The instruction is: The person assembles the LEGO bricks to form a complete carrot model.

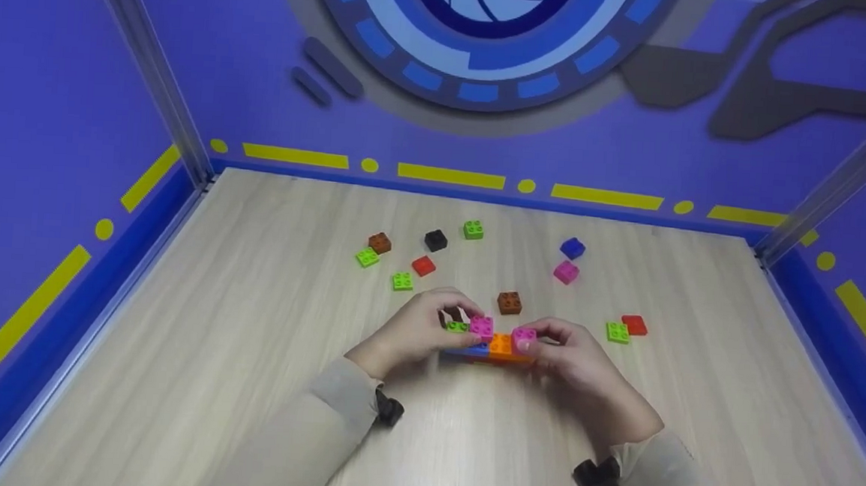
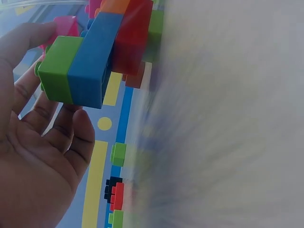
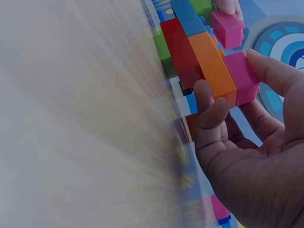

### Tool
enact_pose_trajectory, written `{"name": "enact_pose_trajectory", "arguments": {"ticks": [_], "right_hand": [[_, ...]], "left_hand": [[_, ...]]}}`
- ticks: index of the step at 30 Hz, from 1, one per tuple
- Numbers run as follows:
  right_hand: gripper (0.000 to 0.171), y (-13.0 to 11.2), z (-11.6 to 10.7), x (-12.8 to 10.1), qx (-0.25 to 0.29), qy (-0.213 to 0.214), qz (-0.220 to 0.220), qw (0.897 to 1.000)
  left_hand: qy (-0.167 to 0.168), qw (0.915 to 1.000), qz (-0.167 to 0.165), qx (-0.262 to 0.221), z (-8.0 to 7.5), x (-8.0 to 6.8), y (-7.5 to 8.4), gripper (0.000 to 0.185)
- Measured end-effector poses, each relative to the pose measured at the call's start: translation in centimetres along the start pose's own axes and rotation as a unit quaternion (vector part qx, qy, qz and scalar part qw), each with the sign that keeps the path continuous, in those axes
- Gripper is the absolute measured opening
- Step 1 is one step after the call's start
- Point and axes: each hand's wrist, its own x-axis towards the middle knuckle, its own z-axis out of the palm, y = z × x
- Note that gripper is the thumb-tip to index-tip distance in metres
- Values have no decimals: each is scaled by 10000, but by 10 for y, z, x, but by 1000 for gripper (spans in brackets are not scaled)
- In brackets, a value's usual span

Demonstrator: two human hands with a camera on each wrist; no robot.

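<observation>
Between both hands lies a multicoloured plastic brick bar (image 1: pixel 490 346), long axis nine-to-three o'clock on the wooden table (image 1: pixel 244 382). Left hand (image 1: pixel 416 328) pinches its green end; right hand (image 1: pixel 572 357) grips the pink end.

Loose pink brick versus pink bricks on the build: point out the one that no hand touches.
The pink brick beside the dark blue brick, far right of the table: it lies alone, untouched.

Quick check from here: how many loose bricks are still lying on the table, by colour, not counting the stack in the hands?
Green bricks: 4
Red bricks: 2
Brown bricks: 2
Black brick: 1
Blue brick: 1
Pink brick: 1
Total: 11 loose bricks on the table.
</observation>
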Motion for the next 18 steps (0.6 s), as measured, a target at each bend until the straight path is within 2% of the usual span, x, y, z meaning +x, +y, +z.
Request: {"name": "enact_pose_trajectory", "arguments": {"ticks": [9,18], "right_hand": [[39,0,0,-1,-41,-75,-128,9999],[40,0,-1,-2,22,-96,-104,9999]], "left_hand": [[-286,9995,-146,-38,0,0,-2,28],[-287,9986,-348,-261,6,1,-4,21]]}}
